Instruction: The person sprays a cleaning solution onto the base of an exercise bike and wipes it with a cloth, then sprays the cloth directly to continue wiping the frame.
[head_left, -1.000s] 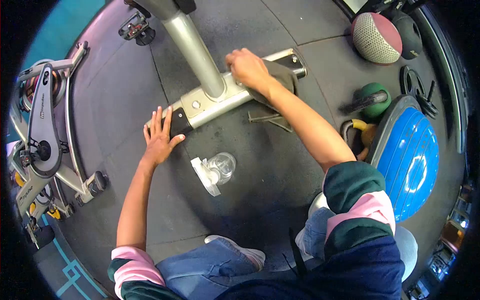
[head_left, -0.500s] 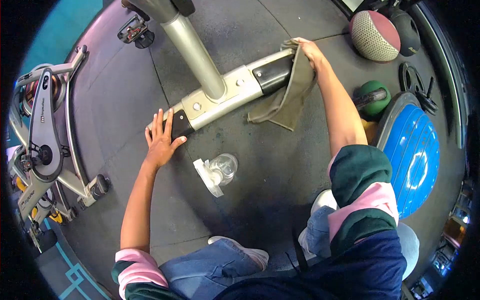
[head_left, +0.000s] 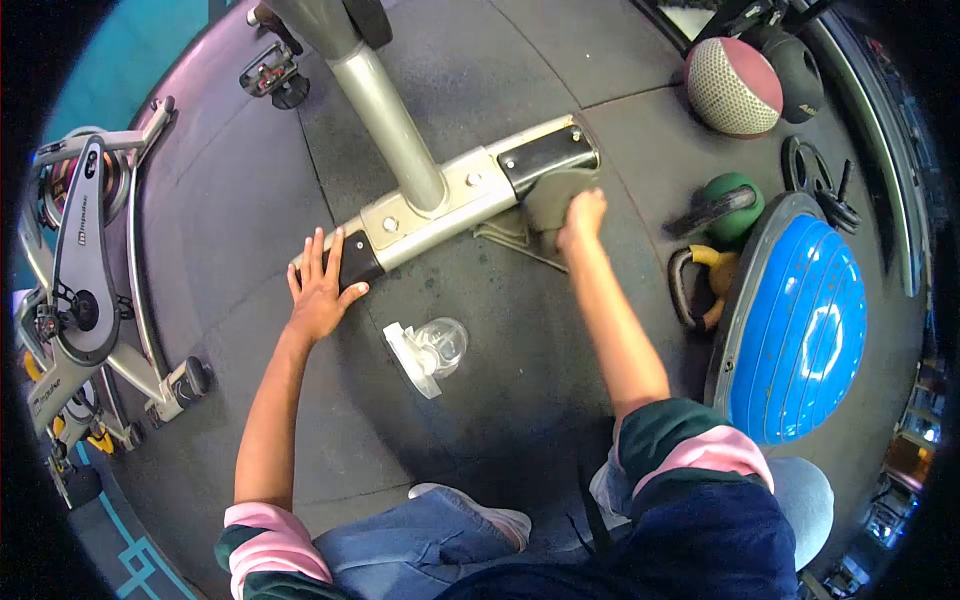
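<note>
My left hand lies with fingers spread on the black left end of the exercise bike's base bar. My right hand is closed on a grey-green cloth, just below the bar's black right end cap. Part of the cloth hangs down beside the bar's near side toward the floor. A clear spray bottle with a white head lies on the dark floor between my arms. From the bar's middle rises a metallic post.
To my right are a blue balance dome, a green kettlebell, a yellow kettlebell and a maroon and grey ball. A second exercise bike stands at left; a pedal hangs at the upper left.
My right hand has moved with the cloth from the bar's far right end down and left to its near side. My left hand stays on the bar.
</note>
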